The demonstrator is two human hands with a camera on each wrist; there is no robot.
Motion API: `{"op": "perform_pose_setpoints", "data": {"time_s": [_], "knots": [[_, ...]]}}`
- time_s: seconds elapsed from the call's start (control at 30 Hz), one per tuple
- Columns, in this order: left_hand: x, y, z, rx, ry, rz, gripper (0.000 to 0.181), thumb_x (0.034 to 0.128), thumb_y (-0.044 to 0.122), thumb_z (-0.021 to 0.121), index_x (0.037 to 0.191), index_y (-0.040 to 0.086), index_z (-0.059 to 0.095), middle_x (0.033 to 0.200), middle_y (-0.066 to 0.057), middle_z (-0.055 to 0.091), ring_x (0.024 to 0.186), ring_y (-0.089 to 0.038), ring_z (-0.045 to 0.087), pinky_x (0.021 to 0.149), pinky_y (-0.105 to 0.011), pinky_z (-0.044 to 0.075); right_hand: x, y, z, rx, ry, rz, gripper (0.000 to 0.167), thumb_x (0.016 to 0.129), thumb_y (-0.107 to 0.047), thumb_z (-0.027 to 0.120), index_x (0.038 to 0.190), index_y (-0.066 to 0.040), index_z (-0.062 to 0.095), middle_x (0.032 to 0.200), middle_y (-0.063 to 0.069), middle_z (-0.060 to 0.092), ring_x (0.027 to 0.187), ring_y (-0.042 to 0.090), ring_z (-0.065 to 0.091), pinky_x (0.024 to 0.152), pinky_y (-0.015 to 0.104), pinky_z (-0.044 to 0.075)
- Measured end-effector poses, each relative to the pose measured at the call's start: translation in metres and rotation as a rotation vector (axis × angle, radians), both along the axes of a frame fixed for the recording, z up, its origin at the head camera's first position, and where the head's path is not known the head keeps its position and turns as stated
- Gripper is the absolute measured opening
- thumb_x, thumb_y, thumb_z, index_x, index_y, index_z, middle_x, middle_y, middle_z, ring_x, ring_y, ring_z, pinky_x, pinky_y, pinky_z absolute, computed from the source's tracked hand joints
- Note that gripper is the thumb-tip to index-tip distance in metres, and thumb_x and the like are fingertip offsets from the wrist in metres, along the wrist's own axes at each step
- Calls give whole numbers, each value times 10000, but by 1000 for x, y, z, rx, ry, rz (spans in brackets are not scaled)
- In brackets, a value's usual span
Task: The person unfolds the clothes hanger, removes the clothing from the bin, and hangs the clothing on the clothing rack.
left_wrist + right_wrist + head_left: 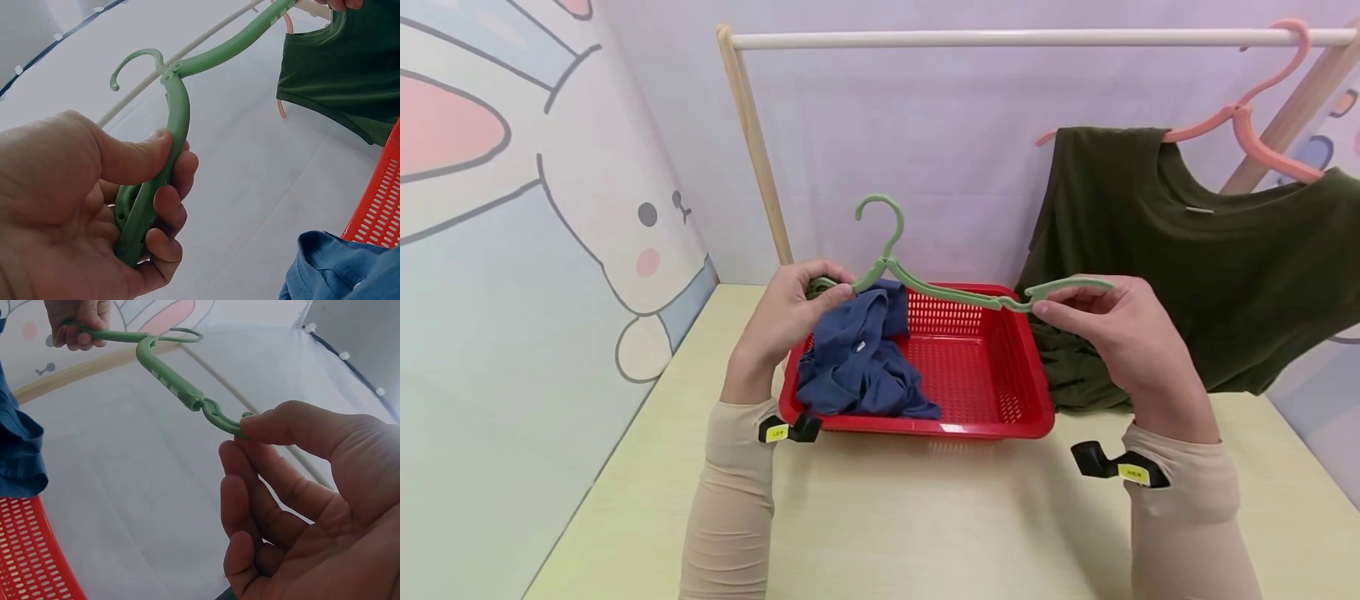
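Note:
A green folding clothes hanger (940,292) is held up between both hands, above the basket, with its hook pointing upward. My left hand (790,312) grips one arm of it; in the left wrist view the fingers curl round that green arm (178,112), whose end piece is folded back. My right hand (1120,333) pinches the end section of the other arm between thumb and fingers. In the right wrist view this end piece (219,419) stands at an angle to the rest of the arm, at a joint. Beneath the hanger lies a crumpled blue garment (865,358) in the red basket (917,427).
A white rail (970,38) on wooden posts (756,150) spans the back. At right a dark green sleeveless top (1120,217) hangs from a pink hanger (1273,150). A rabbit-printed wall (490,333) borders the pale wooden table (925,525) on the left.

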State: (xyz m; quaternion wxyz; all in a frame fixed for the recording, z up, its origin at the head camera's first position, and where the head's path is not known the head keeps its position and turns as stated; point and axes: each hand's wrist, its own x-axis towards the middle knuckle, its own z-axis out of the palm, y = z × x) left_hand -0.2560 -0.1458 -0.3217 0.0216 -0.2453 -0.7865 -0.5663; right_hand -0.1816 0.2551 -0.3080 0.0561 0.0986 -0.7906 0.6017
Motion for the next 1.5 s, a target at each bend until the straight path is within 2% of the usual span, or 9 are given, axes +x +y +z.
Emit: {"op": "perform_pose_setpoints", "data": {"time_s": [0.1, 0.4, 0.6, 0.73, 0.9, 1.07, 1.33, 1.5], "knots": [[0, -1, 0, 3, -1, 3, 130, 1077, 22, 711, 1184, -26, 769, 1128, -158, 722, 994, -288, 704, 873, -269, 591, 0, 0, 1, 28, -8, -5, 165, 1001, -97, 835, 1152, -32, 826, 1042, 35, 825, 921, 201, 757, 799, 264, 629], [0, -3, 0, 3, -1, 27, 126, 1080, 9, 700, 1177, -18, 776, 1135, -164, 730, 1054, -434, 714, 892, -298, 609, -1, 1, 4, 166, -54, -3, 192, 1008, -203, 854, 1148, -73, 844, 981, -18, 824, 882, 214, 741, 769, 311, 633], [-1, -2, -2, 0, 6, 31, 125, 1078, 3, 699, 1173, -18, 779, 1149, -164, 734, 1050, -425, 725, 962, -429, 627, -2, 0, 4, 192, -75, -3, 187, 999, -209, 865, 1124, -71, 842, 895, -15, 795, 798, 194, 685, 732, 311, 615], [-1, -2, -2, -2, 4, 41, 127, 1078, 5, 700, 1173, -15, 781, 1147, -162, 737, 1049, -421, 728, 974, -451, 623, -3, 0, 4, 193, -80, 5, 191, 1005, -199, 857, 1138, -62, 839, 904, -15, 795, 829, 197, 701, 752, 309, 627], [0, 0, -2, 6, 5, 42, 127, 1076, -2, 700, 1174, -24, 778, 1142, -176, 740, 1079, -496, 714, 997, -518, 612, -3, 0, 4, 224, -107, 3, 246, 1015, -227, 849, 1192, -56, 833, 985, -30, 821, 966, 215, 731, 804, 312, 640], [0, 4, -2, 4, 13, 49, 129, 1073, 2, 708, 1176, -25, 782, 1132, -183, 745, 1077, -503, 706, 972, -482, 614, -2, 2, 4, 260, -126, -5, 270, 1019, -258, 847, 1211, -69, 835, 1032, -31, 821, 1055, 227, 698, 822, 311, 631], [0, 13, -4, 11, 19, 39, 134, 1088, 32, 700, 1181, -16, 784, 1123, -171, 747, 1067, -498, 672, 931, -473, 601, 0, 3, 2, 245, -112, -3, 217, 1020, -229, 846, 1153, -57, 834, 924, -36, 807, 937, 206, 713, 789, 306, 607], [1, 17, -4, 7, 22, 34, 143, 1089, 26, 697, 1189, -22, 786, 1126, -166, 746, 1018, -438, 666, 871, -353, 588, 0, 4, 1, 272, -96, -8, 218, 1031, -225, 829, 1151, -44, 815, 927, -19, 797, 956, 211, 693, 778, 308, 611]]}}
